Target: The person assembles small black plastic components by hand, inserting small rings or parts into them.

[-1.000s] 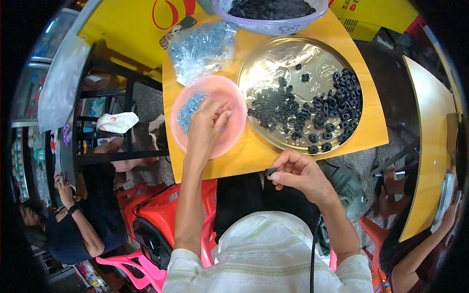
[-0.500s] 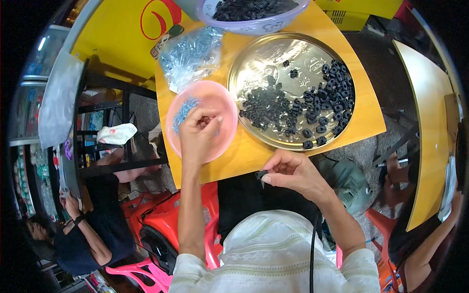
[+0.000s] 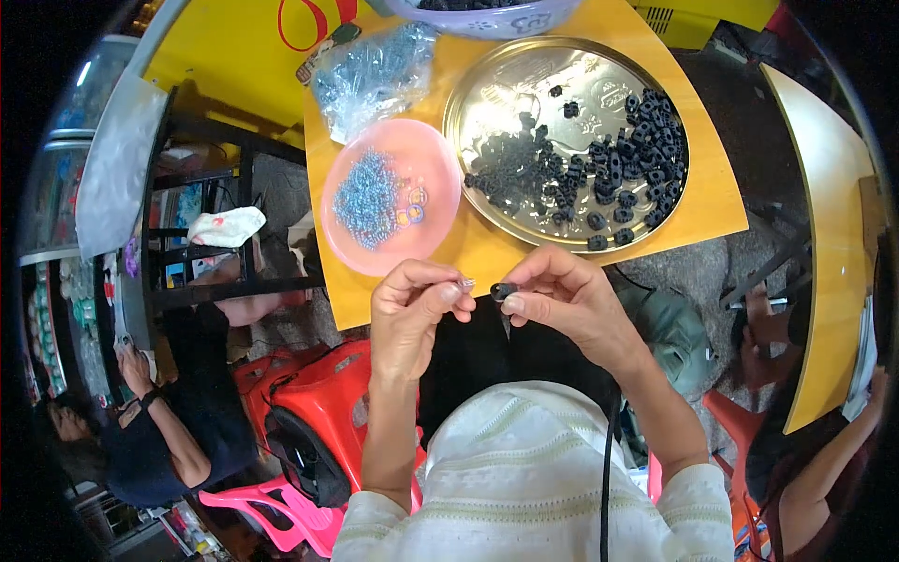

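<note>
Both my hands are raised over my lap at the near edge of the yellow table. My left hand (image 3: 412, 314) pinches a small shiny metal piece (image 3: 466, 283) in its fingertips; its exact kind is too small to tell. Facing it, my right hand (image 3: 573, 298) grips a small black plastic part (image 3: 503, 290) between thumb and fingers. The two pieces are close but apart. Beyond my left hand, a pink dish (image 3: 438, 187) holds a heap of tiny blue-silver pieces (image 3: 367, 201) and a few ring-like bits. A round gold tray (image 3: 524, 80) carries larger black parts (image 3: 646, 169) and smaller black pieces (image 3: 515, 169).
A clear plastic bag (image 3: 375, 80) of bluish pieces lies behind the dish. A lilac basin (image 3: 496, 23) with black parts stands at the far edge. Red chair (image 3: 323, 403) at left, another yellow tabletop (image 3: 824, 244) at right; other people sit on both sides.
My left hand has left the pink dish and come toward me with the shiny piece. My right hand has risen slightly, still holding the black part. The view has shifted a little.
</note>
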Motion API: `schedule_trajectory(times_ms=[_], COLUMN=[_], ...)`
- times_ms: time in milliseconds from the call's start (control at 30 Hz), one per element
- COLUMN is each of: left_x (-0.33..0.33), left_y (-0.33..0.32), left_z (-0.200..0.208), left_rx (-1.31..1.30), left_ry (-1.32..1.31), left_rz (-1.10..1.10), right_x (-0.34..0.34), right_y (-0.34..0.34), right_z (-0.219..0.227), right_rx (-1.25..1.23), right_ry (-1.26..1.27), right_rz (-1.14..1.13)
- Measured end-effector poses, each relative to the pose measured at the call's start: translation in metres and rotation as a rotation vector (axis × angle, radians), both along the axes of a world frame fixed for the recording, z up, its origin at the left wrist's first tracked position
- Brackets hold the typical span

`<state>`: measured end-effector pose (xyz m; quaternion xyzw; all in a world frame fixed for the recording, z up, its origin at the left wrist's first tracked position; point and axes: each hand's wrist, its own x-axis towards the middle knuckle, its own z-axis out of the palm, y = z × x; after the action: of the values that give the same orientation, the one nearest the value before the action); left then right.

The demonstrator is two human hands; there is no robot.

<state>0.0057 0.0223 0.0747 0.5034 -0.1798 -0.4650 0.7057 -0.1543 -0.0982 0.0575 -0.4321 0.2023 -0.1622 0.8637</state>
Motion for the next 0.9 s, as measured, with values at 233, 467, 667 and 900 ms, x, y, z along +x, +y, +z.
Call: schedule_trajectory(times_ms=[233,467,667,900], left_x=[-0.013,-0.013,-0.005,0.001], left_y=[0.008,0.012,0.012,0.006], left_z=[0.006,0.019,0.022,0.001], left_rx=[-0.033,0.059,0.028,0.180], left_ry=[-0.247,-0.488,-0.792,0.067], left_rz=[-0.041,-0.085,-0.237,-0.474], right_x=[-0.002,-0.003,-0.005,-0.016], right_y=[0.005,0.006,0.004,0.002], right_z=[0.001,0.004,0.004,0.012], right_rx=[-0.036,-0.078,-0.121,-0.292], right_ry=[-0.029,-0.069,-0.022,-0.018], right_rz=[0.034,0.034,0.129,0.181])
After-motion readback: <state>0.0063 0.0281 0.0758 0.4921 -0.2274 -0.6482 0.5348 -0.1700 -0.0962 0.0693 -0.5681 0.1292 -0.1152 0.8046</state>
